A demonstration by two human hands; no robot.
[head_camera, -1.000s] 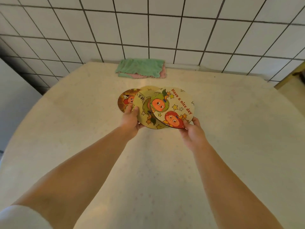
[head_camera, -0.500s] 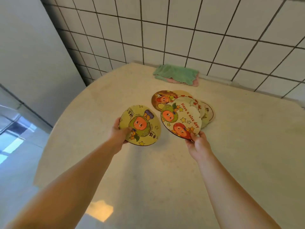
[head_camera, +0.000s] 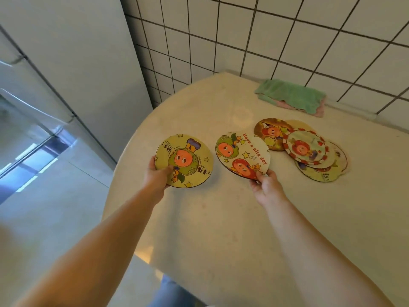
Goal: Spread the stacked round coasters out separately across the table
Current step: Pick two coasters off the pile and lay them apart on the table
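My left hand (head_camera: pixel 157 176) grips the near edge of a yellow round coaster (head_camera: pixel 184 160) with an orange-faced cartoon figure, held low over the left part of the beige table (head_camera: pixel 221 218). My right hand (head_camera: pixel 266 185) pinches the near edge of a white coaster reading "Have a nice day" (head_camera: pixel 242 155). To the right, several more coasters lie overlapping in a loose pile (head_camera: pixel 309 151), a red-bordered coaster (head_camera: pixel 305 148) on top and a brown one (head_camera: pixel 269 132) at the pile's left.
A folded green cloth (head_camera: pixel 290 96) over a pink one lies at the table's back edge against the white tiled wall (head_camera: pixel 265 41). A grey cabinet or fridge (head_camera: pixel 66 63) stands left of the table. The table's rounded left edge runs just beside the yellow coaster.
My left hand has carried the yellow coaster left, away from the pile. My right hand drew the "Have a nice day" coaster off the pile. The view has swung left.
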